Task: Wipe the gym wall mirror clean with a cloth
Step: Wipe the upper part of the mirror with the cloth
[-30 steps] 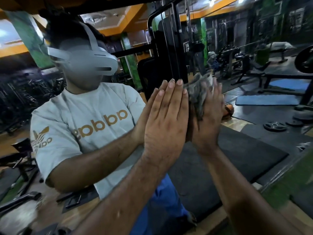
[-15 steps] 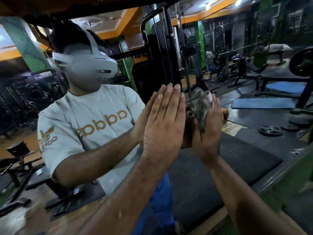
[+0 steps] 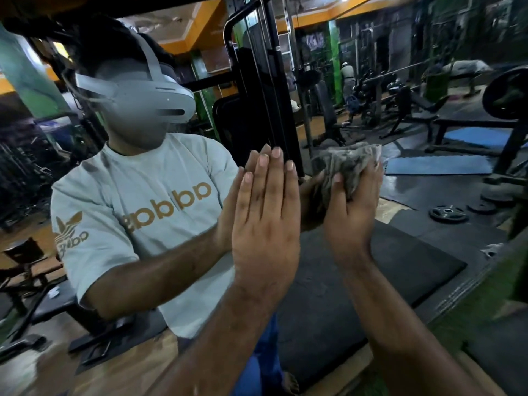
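Observation:
The wall mirror (image 3: 414, 275) fills nearly the whole view and reflects the gym and a person in a grey T-shirt with a headset. My left hand (image 3: 264, 221) lies flat on the glass, fingers straight and close together, pointing up. To its right, my right hand (image 3: 350, 212) presses a crumpled grey cloth (image 3: 347, 164) against the mirror, fingers wrapped around the wad. The two hands are a short gap apart at about chest height. The cloth's reflection merges with it on the glass.
A green wall edge (image 3: 491, 284) borders the mirror at the lower right. Reflected in the glass are a black cable machine (image 3: 257, 90), benches, blue mats (image 3: 437, 164), weight plates (image 3: 448, 214) on black floor mats, and another person far back.
My right hand has slid the cloth a little down and to the right across the glass, away from my left hand. My left hand stays flat in the same spot.

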The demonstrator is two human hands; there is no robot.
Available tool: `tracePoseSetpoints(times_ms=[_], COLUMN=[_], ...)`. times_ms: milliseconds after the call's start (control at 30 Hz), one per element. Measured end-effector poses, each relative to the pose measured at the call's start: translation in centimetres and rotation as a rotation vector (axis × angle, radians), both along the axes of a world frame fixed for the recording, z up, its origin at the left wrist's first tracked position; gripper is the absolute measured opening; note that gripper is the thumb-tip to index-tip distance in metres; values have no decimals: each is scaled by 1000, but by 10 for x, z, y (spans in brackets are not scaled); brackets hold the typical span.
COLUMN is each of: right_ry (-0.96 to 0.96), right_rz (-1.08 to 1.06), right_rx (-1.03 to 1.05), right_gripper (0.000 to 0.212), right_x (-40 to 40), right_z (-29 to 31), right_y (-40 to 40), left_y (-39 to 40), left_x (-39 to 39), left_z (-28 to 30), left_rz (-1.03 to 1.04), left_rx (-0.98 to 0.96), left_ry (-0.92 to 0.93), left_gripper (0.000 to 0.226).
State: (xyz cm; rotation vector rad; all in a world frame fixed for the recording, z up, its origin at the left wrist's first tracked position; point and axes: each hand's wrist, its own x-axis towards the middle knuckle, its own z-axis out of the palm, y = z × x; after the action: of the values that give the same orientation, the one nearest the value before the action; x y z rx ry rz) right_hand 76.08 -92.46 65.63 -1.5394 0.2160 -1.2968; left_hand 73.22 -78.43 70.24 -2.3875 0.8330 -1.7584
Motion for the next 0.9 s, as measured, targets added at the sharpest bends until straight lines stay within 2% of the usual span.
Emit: tracePoseSetpoints(times_ms=[100,200,267,333,400,467,567,633,667,733,800,867,900], right_ry=[-44,-82,-69,-97,-124,-110,-102,-89,-75,-66,-58,-80,-109], right_rz=[30,-10,-73,-31,37,67,31,-47,-87,-108,-53,33,79], right_rx=[-205,-344,-268,-6,221,174,-169,-308,-288,-107,73,118,67], right_gripper=[62,59,60,61,61,65,62,62,62,62,69,70,67], right_x=[0,-2,3,16,29,29,17,16,19,26,33,36,37], right_z=[20,-1,-26,-33,-16,5,7,-14,-27,-41,-32,-8,1], right_y=[2,-7,-18,-36,-50,-46,-40,-53,-61,-74,-89,-109,-119], left_y=[-10,-16,-21,-28,-37,-46,-58,-66,-70,-80,-97,-119,-131], left_x=[4,10,13,14,16,18,22,24,25,26,29,32,34], left_z=[6,6,3,3,4,6,11,12,12,10,9,13,15], left_rz=[-17,-11,-18,-43,-66,-72,-55,-65,-76,-76,-66,-77,-77], left_rx=[74,87,50,16,29,69,78,70,70,80,94,97,98], left_ry=[9,74,74,51,36,53,76,59,52,46,32,16,12], left_gripper=[54,62,64,62,59,58,62,63,63,62,60,57,56])
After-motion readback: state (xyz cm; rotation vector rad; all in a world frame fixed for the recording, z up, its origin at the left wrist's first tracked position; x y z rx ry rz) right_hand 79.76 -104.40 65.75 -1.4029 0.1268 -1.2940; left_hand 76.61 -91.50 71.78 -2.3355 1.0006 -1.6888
